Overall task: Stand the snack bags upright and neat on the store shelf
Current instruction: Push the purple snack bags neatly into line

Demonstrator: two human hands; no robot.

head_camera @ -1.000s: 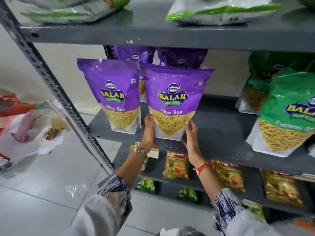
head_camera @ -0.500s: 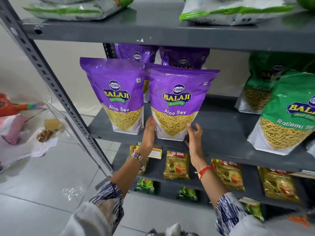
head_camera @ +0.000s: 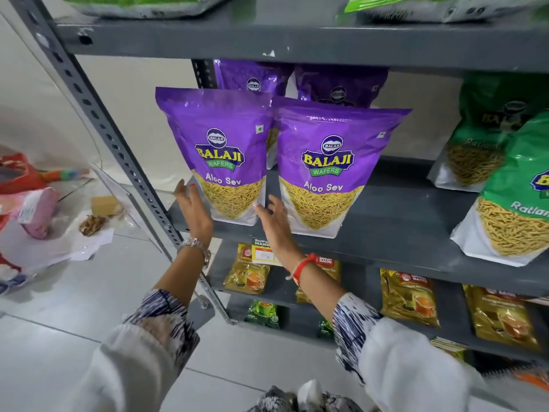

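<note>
Two purple Aloo Sev bags stand upright side by side at the front of the grey middle shelf (head_camera: 395, 224): the left bag (head_camera: 219, 150) and the right bag (head_camera: 329, 168). Two more purple bags (head_camera: 341, 84) stand behind them, partly hidden. My left hand (head_camera: 193, 209) is open at the left bag's lower left corner. My right hand (head_camera: 276, 224) is open in the gap between the two front bags, fingertips near the left bag's lower right corner. Neither hand grips a bag.
Green Ratlami Sev bags (head_camera: 517, 203) stand at the shelf's right. Green-and-white bags (head_camera: 439, 7) lie flat on the top shelf. Gold tea packets (head_camera: 410, 298) fill the lower shelf. A slotted steel upright (head_camera: 118, 156) runs down the left. Bags and litter (head_camera: 35, 209) lie on the tiled floor.
Both hands have let go of the right purple bag and shifted left; they now flank the base of the left bag. The right bag stays upright.
</note>
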